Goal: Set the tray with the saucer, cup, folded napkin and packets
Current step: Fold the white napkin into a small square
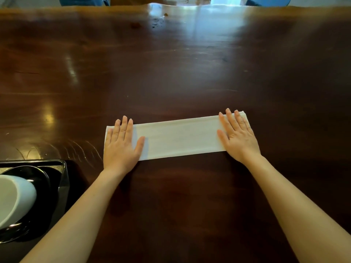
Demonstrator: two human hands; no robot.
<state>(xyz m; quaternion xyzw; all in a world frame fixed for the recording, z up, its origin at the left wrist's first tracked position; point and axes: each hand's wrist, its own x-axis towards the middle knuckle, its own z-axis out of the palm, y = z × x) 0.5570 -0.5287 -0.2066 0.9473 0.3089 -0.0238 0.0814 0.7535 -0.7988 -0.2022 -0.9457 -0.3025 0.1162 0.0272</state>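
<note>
A white napkin [178, 137], folded into a long narrow strip, lies flat on the dark wooden table. My left hand [120, 145] presses palm-down on its left end, fingers spread. My right hand [237, 136] lies flat on its right end in the same way. At the lower left a black tray [63, 175] holds a black saucer [40, 175] with a white cup [15, 198] standing on it. No packets are in view.
The glossy dark wooden table [171, 63] stretches far ahead to its back edge. Blue seats [269, 0] show beyond that edge. The tray runs off the left side of the frame.
</note>
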